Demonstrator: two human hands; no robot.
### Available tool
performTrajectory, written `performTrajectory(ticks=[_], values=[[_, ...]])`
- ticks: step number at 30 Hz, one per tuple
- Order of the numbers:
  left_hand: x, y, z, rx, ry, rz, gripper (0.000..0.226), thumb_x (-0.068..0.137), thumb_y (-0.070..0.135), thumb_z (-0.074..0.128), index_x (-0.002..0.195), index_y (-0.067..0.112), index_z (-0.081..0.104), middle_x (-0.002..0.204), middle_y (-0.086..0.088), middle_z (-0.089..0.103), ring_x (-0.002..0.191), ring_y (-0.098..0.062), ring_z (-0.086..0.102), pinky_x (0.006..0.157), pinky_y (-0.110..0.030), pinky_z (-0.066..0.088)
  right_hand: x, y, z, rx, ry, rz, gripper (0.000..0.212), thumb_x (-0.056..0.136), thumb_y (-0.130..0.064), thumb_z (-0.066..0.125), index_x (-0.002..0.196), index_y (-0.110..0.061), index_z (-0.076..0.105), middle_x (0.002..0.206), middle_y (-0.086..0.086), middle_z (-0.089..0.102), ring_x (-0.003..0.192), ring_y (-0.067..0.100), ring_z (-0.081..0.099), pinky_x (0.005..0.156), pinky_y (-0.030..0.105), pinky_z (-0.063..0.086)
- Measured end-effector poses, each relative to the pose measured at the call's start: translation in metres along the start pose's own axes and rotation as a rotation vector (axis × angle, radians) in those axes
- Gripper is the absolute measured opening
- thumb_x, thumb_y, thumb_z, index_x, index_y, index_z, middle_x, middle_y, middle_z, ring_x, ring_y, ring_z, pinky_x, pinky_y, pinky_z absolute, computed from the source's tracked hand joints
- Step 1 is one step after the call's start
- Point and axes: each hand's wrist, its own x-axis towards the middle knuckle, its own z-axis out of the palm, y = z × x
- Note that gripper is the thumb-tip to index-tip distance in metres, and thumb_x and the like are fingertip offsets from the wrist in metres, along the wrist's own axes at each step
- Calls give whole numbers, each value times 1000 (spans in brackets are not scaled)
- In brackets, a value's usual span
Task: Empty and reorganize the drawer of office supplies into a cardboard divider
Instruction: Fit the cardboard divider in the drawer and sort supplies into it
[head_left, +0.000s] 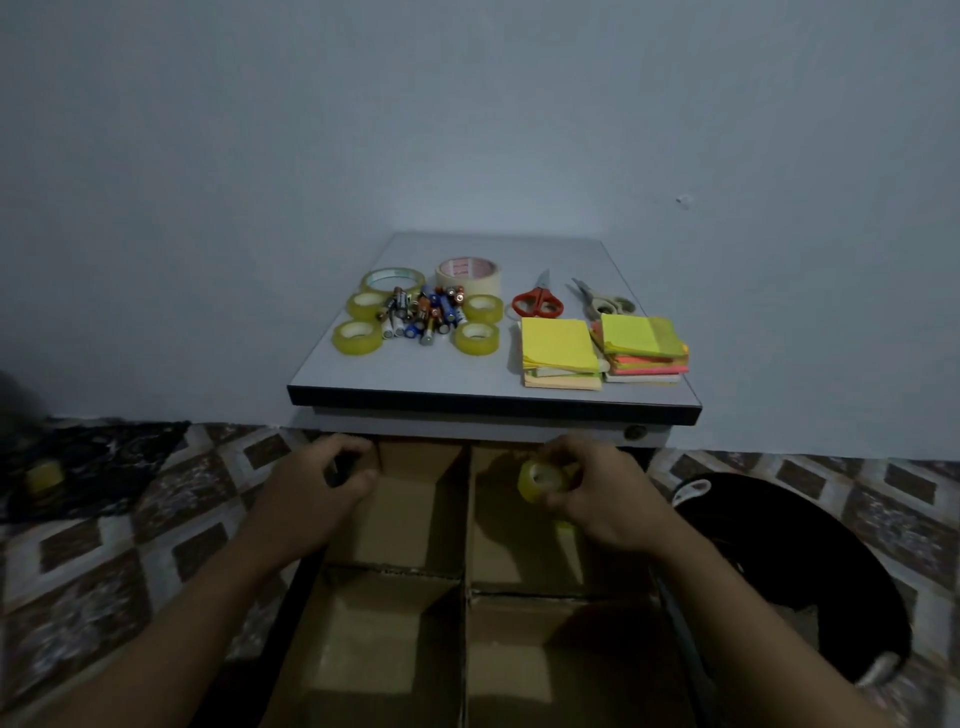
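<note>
Yellowish clear tape roll (540, 480) pinched in right hand (608, 493) over brown cardboard divider (466, 525), left hand (311, 488) curled, grip unclear

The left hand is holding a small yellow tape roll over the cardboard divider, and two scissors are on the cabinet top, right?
No. The head view shows the right hand holding the small yellow tape roll over the cardboard divider. The red scissors and grey scissors are on the cabinet top.
</note>
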Motion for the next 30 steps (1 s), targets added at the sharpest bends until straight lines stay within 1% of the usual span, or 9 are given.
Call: performTrajectory(ticks=[2, 5, 7, 10, 13, 17, 21, 26, 30], values=[[-2, -7, 7, -15, -16, 7, 32, 91, 22, 69, 124, 23, 65, 117, 11, 58, 108, -9, 54, 81, -19, 39, 10, 6, 17, -10, -29, 22, 45, 85, -24, 73, 127, -22, 57, 119, -4, 61, 98, 9, 58, 67, 12, 44], [-5, -13, 15, -31, -1, 34, 33, 90, 16, 70, 122, 22, 66, 121, 10, 56, 111, -9, 52, 82, -16, 36, 26, 15, 42, -5, -78, 52, 44, 87, -22, 72, 128, -21, 56, 119, -4, 60, 98, 8, 57, 63, 11, 42], [-5, -17, 18, -33, 13, 47, 33, 89, 14, 71, 120, 22, 67, 124, 10, 54, 112, -8, 49, 85, -17, 36, 38, 21, 56, -23, -102, 76, 44, 86, -23, 72, 127, -22, 56, 116, -6, 60, 100, 9, 58, 66, 14, 45], [-3, -23, 20, -38, 0, 51, 31, 88, 15, 72, 117, 25, 68, 129, 13, 52, 118, -9, 49, 97, -27, 37, 54, 29, 70, -98, -137, 111, 43, 84, -27, 74, 124, -26, 58, 115, -5, 63, 101, 13, 62, 82, 25, 54], [-4, -25, 21, -65, -2, 38, 25, 83, 31, 68, 108, 33, 67, 128, 15, 53, 121, -11, 51, 103, -33, 40, 62, 33, 79, -154, -150, 120, 42, 83, -30, 73, 122, -32, 58, 113, -7, 63, 99, 12, 62, 86, 32, 56], [-3, -25, 24, -110, 9, 22, 22, 76, 36, 63, 96, 47, 63, 127, 16, 55, 121, -11, 52, 106, -39, 42, 64, 35, 83, -223, -145, 109, 47, 82, -34, 74, 125, -34, 55, 113, -7, 63, 99, 14, 62, 86, 33, 56], [-3, -29, 26, -107, -3, 17, 21, 78, 36, 64, 98, 43, 66, 130, 14, 55, 124, -12, 50, 109, -42, 41, 64, 37, 84, -218, -143, 105, 46, 82, -33, 75, 123, -32, 55, 112, -7, 62, 98, 12, 61, 84, 27, 53], [-4, -27, 25, -64, 6, 26, 26, 85, 17, 74, 102, 34, 69, 132, 13, 54, 126, -12, 48, 110, -36, 37, 59, 33, 81, -206, -152, 105, 50, 79, -34, 78, 124, -31, 55, 114, -8, 62, 101, 11, 60, 87, 28, 52], [-9, -22, 20, -31, -18, 43, 24, 87, 21, 72, 106, 35, 66, 133, 16, 51, 125, -6, 45, 109, -29, 33, 46, 23, 66, -160, -146, 77, 39, 85, -32, 72, 121, -30, 57, 112, -8, 62, 96, 8, 62, 83, 26, 55]])
